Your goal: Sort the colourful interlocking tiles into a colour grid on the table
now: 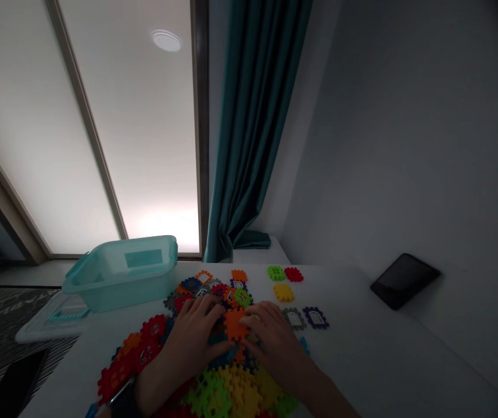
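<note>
An orange square building piece (235, 324) with toothed edges is between my hands, over a pile of similar pieces. My left hand (196, 334) is at its left edge, fingertips above and thumb below. On the opposite edge, the fingers and thumb of my right hand (272, 339) touch the piece. Beneath and in front of my wrists lie yellow pieces (242, 392) and lime green pieces (209, 396). Red pieces (120, 371) spread beside my left forearm. Behind the hands, a green window piece (243, 298) rests among orange, grey and blue ones.
A teal plastic bin (122, 290) stands at the back left, near its pale lid (52, 319). Single pieces, including a yellow one (283, 292) and a purple window piece (316, 317), lie right of the pile. A black tablet (404, 281) is at the right by the wall.
</note>
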The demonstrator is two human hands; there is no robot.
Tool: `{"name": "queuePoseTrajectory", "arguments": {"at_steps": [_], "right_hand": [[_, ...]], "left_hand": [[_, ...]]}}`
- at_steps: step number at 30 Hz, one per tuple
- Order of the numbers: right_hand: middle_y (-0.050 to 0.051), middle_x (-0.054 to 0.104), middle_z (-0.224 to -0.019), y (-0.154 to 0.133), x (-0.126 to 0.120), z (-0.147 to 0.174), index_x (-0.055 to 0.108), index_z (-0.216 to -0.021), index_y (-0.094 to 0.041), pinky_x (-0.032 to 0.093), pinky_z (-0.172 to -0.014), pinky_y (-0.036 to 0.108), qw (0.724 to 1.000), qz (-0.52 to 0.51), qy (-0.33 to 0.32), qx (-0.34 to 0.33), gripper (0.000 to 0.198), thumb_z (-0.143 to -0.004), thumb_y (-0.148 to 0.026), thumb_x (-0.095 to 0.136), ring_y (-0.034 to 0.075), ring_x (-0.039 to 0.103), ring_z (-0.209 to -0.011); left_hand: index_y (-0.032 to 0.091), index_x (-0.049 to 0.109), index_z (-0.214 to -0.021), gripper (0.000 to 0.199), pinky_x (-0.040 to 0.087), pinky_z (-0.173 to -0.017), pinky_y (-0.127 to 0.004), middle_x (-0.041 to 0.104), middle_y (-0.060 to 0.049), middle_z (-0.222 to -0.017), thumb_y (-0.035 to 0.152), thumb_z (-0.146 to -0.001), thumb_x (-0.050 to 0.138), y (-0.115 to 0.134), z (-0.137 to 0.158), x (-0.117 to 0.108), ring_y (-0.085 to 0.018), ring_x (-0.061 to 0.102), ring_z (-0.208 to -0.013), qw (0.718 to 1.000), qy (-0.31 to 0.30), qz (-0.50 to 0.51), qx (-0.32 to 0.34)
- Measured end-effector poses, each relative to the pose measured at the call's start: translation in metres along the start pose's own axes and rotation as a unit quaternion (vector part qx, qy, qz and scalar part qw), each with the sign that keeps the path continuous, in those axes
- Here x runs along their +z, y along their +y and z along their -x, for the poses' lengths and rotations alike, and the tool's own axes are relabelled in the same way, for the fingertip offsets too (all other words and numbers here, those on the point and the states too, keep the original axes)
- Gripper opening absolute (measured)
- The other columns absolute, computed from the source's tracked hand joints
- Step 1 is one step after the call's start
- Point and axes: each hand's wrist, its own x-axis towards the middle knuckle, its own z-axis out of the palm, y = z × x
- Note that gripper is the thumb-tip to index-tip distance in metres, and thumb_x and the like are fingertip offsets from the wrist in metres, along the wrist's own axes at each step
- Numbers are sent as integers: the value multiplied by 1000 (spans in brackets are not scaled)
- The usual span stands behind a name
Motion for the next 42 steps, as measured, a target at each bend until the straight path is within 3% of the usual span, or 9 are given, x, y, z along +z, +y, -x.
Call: {"name": "queuePoseTrajectory", "arguments": {"at_steps": [6, 14, 18, 23, 32, 42], "right_hand": [[6, 69, -116, 24, -19, 13, 62, -114, -26, 52, -98, 44, 998, -48, -30, 24, 23, -94, -13, 59, 24, 64, -110], [6, 72, -116, 58, -35, 30, 65, -113, -27, 51, -101, 44, 999, -2, 3, 48, 23, -95, -14, 56, 24, 66, -111], [7, 73, -116, 84, -43, 39, 66, -112, -26, 52, -99, 44, 998, 6, 2, 68, 23, -95, -14, 58, 25, 67, -110], [9, 73, -119, 124, -52, 51, 67, -110, -24, 49, -102, 47, 991, -37, -4, 131, 18, -96, -19, 58, 26, 65, -115], [8, 74, -117, 180, -58, 63, 70, -103, -22, 45, -108, 49, 977, -33, -15, 211, 15, -93, -21, 59, 25, 66, -113], [8, 74, -117, 217, -50, 65, 71, -108, -20, 49, -99, 43, 962, -40, -77, 257, 21, -89, -20, 64, 26, 66, -108]], "left_hand": [[24, 62, -112, 43, 45, -93, -46, 63, -8, -120, 44, -80, 84, 13, -21, 9, -35, 60, -111, 999, -33, -6, 15], [22, 60, -111, 43, 43, -96, -48, 65, -9, -117, 49, -83, 80, 36, -57, 35, -34, 60, -110, 999, -22, 4, 39], [23, 57, -124, 51, 42, -100, -50, 64, -9, -123, 50, -86, 77, 44, -74, 43, -35, 59, -115, 998, -38, 7, 53], [22, 64, -119, 29, 41, -102, -51, 65, -11, -123, 39, -95, 65, 49, -89, 51, -34, 61, -115, 993, -81, -5, 91], [22, 67, -115, 28, 37, -109, -54, 67, -12, -129, 42, -99, 55, 44, -100, 77, -33, 59, -122, 987, -108, 14, 121], [23, 70, -115, 27, 36, -111, -55, 69, -11, -127, 40, -97, 58, 46, -101, 70, -34, 61, -123, 985, -132, 29, 110]]}}
